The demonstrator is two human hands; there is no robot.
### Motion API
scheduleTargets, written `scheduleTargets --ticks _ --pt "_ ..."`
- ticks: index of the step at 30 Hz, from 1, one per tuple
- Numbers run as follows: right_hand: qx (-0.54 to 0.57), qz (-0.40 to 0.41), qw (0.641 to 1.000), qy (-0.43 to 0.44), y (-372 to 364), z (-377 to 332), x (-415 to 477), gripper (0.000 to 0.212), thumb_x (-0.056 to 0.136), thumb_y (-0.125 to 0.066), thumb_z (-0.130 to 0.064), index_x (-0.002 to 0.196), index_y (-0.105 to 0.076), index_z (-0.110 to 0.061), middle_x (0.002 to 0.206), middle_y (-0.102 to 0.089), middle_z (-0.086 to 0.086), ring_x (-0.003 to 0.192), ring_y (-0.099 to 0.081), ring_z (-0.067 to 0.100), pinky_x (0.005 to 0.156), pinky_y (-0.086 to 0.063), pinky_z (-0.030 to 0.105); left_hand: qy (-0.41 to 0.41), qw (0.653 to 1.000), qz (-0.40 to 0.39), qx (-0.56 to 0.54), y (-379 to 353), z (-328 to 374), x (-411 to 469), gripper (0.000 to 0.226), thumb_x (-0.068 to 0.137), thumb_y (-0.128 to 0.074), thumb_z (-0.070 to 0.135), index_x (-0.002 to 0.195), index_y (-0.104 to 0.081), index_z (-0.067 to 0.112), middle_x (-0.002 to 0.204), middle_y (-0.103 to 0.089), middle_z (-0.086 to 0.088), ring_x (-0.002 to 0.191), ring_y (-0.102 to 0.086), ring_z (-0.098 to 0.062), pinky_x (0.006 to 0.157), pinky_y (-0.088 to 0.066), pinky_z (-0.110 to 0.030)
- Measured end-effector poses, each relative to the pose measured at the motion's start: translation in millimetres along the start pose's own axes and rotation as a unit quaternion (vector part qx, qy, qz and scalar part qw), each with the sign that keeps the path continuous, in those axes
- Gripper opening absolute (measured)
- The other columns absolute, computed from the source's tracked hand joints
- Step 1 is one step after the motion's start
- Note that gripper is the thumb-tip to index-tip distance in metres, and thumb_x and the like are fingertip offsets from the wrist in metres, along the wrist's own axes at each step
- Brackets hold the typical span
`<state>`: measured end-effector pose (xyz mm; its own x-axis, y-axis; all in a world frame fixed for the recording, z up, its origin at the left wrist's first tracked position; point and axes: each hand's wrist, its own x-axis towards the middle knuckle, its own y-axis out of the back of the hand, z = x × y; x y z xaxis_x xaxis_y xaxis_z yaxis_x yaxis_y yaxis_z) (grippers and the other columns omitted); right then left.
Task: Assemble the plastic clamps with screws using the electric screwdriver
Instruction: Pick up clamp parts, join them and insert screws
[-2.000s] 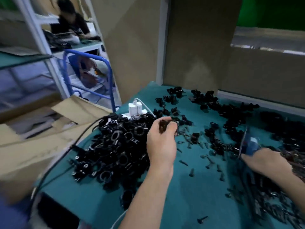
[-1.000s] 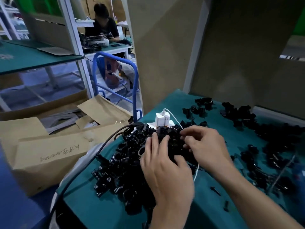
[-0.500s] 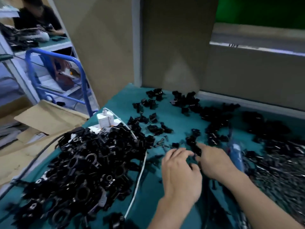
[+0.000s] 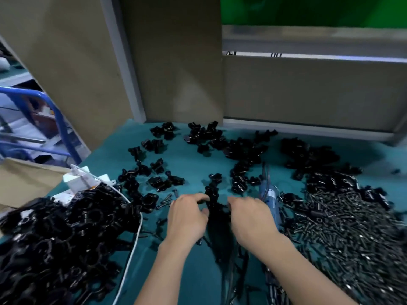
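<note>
Black clamp, left hand, right hand

Teal-covered worktop backed by tall tan partition panels, with a pale grey post between two of them. Over the lower right-hand panel, a grey ledge and a green wall beyond. Off the left edge, a blue tubular frame above brown cardboard; dim, even light.

No readable text anywhere; dark marks on white ledge strip too blurred.
</note>
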<state>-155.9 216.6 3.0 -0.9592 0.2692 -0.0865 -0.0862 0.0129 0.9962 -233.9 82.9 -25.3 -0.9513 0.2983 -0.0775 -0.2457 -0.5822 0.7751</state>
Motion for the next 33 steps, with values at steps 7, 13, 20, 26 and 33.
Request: scheduleTargets --ticks 7,13,20,26,33 --pt "0.204 0.023 0.974 -0.098 10 24 31 0.065 0.088 -0.059 0.004 0.149 -0.044 -0.012 0.135 -0.057 0.008 0.121 -0.057 0.027 0.088 -0.047 0.030 -0.100 0.993 -0.013 0.064 -9 16 14 0.064 0.097 -0.059 0.012 0.152 -0.044 0.041 0.153 -0.050 0.008 0.139 -0.046 -0.016 0.122 -0.029 -0.038" --pt "0.218 -0.046 0.961 -0.167 12 31 102 0.082 0.093 -0.060 -0.008 0.160 -0.013 -0.016 0.165 -0.016 0.017 0.151 -0.018 0.039 0.122 -0.028 0.048 -0.011 0.994 -0.037 -0.102 2 3 25 0.060 0.083 -0.054 0.003 0.120 -0.070 0.048 0.111 -0.071 0.015 0.054 -0.061 -0.007 0.061 -0.058 -0.030" --pt "0.232 0.007 0.949 -0.211 19 35 193 0.077 0.099 -0.056 -0.046 0.160 -0.017 -0.021 0.169 -0.010 0.014 0.155 -0.010 0.040 0.123 -0.021 0.056 0.063 0.985 0.139 0.075 28 -23 69 0.071 0.099 -0.053 0.045 0.161 -0.026 0.022 0.173 -0.006 -0.005 0.159 0.000 -0.023 0.129 -0.005 -0.041" --pt "0.099 -0.105 0.979 -0.143 15 46 214 0.092 0.095 -0.056 -0.058 0.164 -0.002 -0.031 0.152 -0.047 0.014 0.136 -0.046 0.038 0.115 -0.036 0.051 0.117 0.986 0.086 0.086 28 -19 105 0.072 0.102 -0.046 0.050 0.161 -0.023 0.016 0.172 -0.009 -0.012 0.154 -0.025 -0.030 0.129 -0.013 -0.044" --pt "0.050 -0.228 0.972 -0.024 31 31 173 0.073 0.100 -0.056 -0.025 0.164 -0.022 -0.031 0.167 -0.031 0.003 0.148 -0.037 0.028 0.116 -0.037 0.035 -0.030 0.997 0.032 -0.069 -5 24 83 0.038 0.097 -0.061 0.025 0.135 -0.063 0.031 0.146 -0.059 0.001 0.127 -0.058 -0.018 0.116 -0.043 -0.041"
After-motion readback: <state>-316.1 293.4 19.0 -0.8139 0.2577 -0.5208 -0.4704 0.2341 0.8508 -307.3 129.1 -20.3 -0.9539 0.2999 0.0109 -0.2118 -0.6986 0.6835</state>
